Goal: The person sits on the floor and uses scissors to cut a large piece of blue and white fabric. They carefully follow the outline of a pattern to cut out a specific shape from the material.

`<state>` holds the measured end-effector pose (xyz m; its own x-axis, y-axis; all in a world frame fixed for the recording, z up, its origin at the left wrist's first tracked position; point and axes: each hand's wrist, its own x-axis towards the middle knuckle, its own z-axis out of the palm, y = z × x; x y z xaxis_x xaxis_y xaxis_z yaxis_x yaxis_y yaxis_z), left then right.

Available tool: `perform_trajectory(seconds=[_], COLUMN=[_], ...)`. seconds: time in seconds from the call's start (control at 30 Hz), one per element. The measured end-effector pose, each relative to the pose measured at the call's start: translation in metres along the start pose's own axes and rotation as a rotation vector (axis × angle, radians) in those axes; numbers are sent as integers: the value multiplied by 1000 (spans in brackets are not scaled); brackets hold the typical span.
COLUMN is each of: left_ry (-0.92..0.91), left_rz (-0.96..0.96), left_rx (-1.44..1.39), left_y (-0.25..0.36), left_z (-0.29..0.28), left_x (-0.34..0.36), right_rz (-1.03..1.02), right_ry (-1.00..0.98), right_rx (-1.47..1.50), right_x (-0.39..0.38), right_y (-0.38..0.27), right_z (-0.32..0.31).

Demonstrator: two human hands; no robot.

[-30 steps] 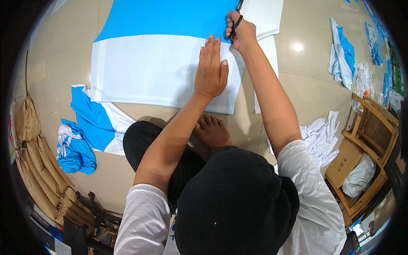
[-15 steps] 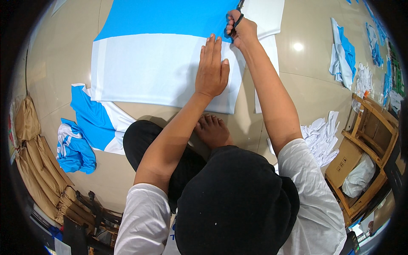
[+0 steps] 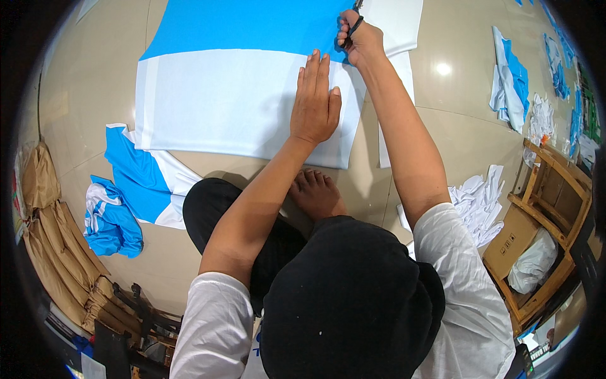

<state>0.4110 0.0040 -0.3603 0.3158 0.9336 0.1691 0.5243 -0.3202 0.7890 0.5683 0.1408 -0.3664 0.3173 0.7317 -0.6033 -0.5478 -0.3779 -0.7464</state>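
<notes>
A large piece of blue and white fabric [image 3: 208,95] lies spread on the tiled floor in front of me. My left hand [image 3: 315,104] rests flat on its white part, fingers stretched toward the blue band. At the fabric's right edge, my right hand [image 3: 360,39] grips dark-handled scissors [image 3: 355,26], fingers through the loops. The blades point away from me and run out past the top of the picture, so their tips are hidden. To the right of the scissors lies a strip of white fabric [image 3: 398,25], reaching down beside the large piece.
Blue and white cloth [image 3: 142,177] and a crumpled bundle [image 3: 113,218] lie at my left. White scraps [image 3: 476,208] are heaped at my right, near a wooden frame [image 3: 546,218] with a cardboard box [image 3: 510,243]. More blue and white pieces [image 3: 508,82] lie farther right. Brown cloth [image 3: 60,246] hangs at far left.
My right hand and the scissors have shifted very slightly, up and to the right. My left hand stays flat in the same place on the fabric.
</notes>
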Motion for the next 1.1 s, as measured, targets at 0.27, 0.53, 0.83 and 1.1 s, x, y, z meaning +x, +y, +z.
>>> perform_trajectory(seconds=[0.27,0.53,0.83,1.1], left_ry=[1,-7,14,7], left_rz=[1,-4,4,-1], left_rx=[0,0,22,-4], left_y=[-2,0,-2,-1], left_z=[1,-1,0,-1], left_x=[0,0,0,0], right_rz=[4,-9,43,21], right_ry=[-23,-22,20,-20], right_rx=[20,-4,5,-23], right_x=[7,14,34,55], right_y=[-4,-5,-19,-24], right_z=[-2,-3,6,-1])
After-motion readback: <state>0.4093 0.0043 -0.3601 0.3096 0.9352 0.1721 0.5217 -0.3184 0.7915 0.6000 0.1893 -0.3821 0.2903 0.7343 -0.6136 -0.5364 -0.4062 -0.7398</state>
